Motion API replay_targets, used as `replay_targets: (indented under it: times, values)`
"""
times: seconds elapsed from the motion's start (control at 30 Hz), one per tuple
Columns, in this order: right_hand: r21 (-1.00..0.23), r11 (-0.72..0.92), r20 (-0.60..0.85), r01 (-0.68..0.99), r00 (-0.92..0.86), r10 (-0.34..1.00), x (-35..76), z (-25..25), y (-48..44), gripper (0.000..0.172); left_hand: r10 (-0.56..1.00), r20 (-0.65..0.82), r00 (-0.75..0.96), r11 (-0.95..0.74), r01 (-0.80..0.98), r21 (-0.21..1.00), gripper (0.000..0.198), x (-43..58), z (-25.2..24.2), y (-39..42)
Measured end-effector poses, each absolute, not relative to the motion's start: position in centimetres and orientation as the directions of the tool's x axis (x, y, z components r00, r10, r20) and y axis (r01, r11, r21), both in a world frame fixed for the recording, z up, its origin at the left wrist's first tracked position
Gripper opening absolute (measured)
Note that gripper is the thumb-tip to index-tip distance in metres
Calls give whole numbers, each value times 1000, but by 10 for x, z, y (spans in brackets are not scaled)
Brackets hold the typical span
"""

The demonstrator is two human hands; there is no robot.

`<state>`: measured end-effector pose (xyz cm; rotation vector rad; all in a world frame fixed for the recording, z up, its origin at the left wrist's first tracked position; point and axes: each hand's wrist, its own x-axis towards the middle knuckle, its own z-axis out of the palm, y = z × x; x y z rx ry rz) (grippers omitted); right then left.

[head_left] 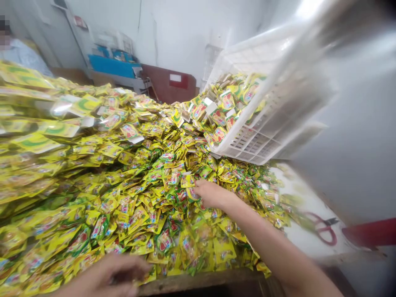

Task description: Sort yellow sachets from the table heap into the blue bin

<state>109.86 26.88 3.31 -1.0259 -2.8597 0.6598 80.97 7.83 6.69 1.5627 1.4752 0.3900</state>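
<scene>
A large heap of small yellow and green packets (pixel 133 214) spreads before me. My right hand (pixel 208 193) reaches into its middle, fingers pinched at the edge of a small yellow packet (pixel 187 180). Partly cut off at the bottom edge, my left hand (pixel 114 274) is blurred over the near packets. Its fingers are loosely curved, with a gap between them and the thumb, and I make out nothing held there. Small cardboard boxes (pixel 131 133) in yellow, green and white lie on top of the heap.
A white plastic crate (pixel 253 140) tips toward the heap at the right, boxes spilling from its mouth. Red-handled scissors (pixel 328 231) lie on the white tabletop (pixel 305 194). The wooden table edge (pixel 198 280) runs along the front. A person's sleeve (pixel 26 55) shows far left.
</scene>
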Motion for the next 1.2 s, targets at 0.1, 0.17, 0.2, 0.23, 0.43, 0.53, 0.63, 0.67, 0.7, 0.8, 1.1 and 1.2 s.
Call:
replay_targets:
  times: [0.1, 0.17, 0.2, 0.23, 0.43, 0.53, 0.63, 0.67, 0.7, 0.8, 1.1, 1.2]
  values:
    - [-367, 679, -39, 635, -740, 671, 1115, 31, 244, 33, 893, -203, 402, -134, 668, 732, 26, 859, 73, 162]
    - [-393, 646, 17, 655, -697, 717, 1131, 26, 224, 39, 958, -91, 272, -184, 825, 534, 26, 895, 67, 207]
    - [-428, 618, 51, 659, -666, 744, 1138, 23, 215, 39, 975, -61, 215, -162, 868, 470, 26, 911, 60, 222]
    - [-478, 585, 88, 655, -627, 774, 1145, 19, 206, 37, 987, -37, 156, -128, 905, 406, 27, 925, 52, 233]
    - [-819, 289, 167, 496, -276, 947, 1155, -10, 176, 19, 986, 150, -69, 41, 983, 181, 88, 965, 14, 248]
    - [-932, 139, 93, 335, -150, 984, 1144, -16, 174, 21, 984, 153, -89, 43, 959, 281, 84, 961, 12, 251]
    - [-985, 69, 59, 156, -66, 996, 1136, -9, 175, 23, 983, 153, -100, 30, 915, 402, 81, 944, 16, 241]
    - [-992, 60, 56, 114, -38, 998, 1135, -4, 174, 23, 981, 163, -109, 17, 875, 484, 81, 937, 17, 234]
    - [-995, 58, 57, 80, -13, 998, 1134, 1, 174, 23, 976, 181, -117, -7, 824, 566, 79, 929, 18, 225]
    - [-995, 89, 88, -35, 34, 996, 1128, 21, 174, 22, 945, 308, -108, -123, 756, 643, 48, 904, 21, 195]
    - [-932, 361, 362, 21, 27, 932, 1062, 33, 184, 17, 988, 151, 20, -123, 691, 712, 23, 884, 30, 148]
    - [-904, 417, 420, 96, 11, 907, 1061, 30, 180, 17, 994, 47, 99, -101, 653, 751, 23, 887, 30, 138]
